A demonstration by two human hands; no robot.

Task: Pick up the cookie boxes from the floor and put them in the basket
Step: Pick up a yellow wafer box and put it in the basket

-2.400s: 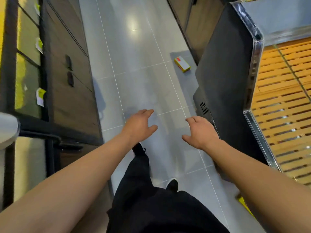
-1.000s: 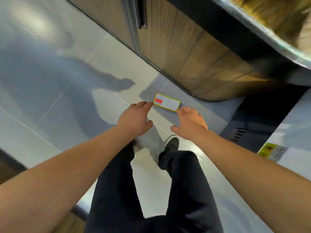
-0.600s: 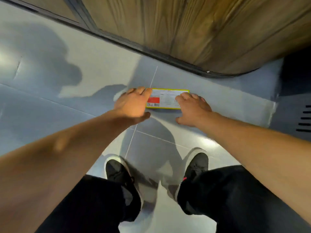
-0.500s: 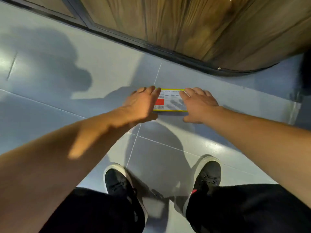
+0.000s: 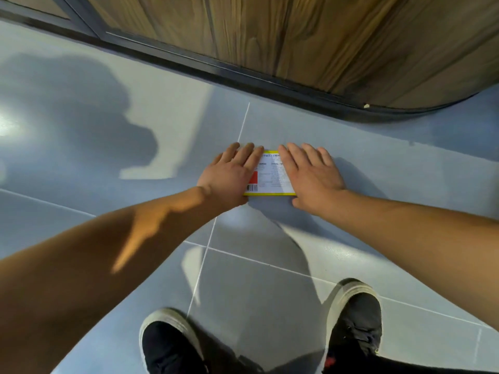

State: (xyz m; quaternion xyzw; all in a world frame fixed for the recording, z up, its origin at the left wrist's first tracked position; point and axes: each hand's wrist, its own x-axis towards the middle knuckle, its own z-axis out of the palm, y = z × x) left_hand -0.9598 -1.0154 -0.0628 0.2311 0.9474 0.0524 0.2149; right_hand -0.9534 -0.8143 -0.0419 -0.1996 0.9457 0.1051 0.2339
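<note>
Cookie box (image 5: 271, 175) flat on the floor (image 5: 270, 279), frame centre. Your left hand (image 5: 229, 176) and right hand (image 5: 314, 175) bracket its ends, fingers straight, flat, likely squaring up for a two-handed lift.

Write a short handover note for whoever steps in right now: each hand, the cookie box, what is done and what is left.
Left hand: fingers straight, laid over the left end of the cookie box; no grip closed yet.
Right hand: fingers straight, laid over the box's right end.
Cookie box: yellow-edged, lying flat on the grey tile floor, label side up, just in front of the wooden cabinet.
Basket: not in view.
Done: person has crouched to the box, both hands on it.
Left: close a grip, lift the box, carry it to the basket and drop it in. No other boxes show here.
</note>
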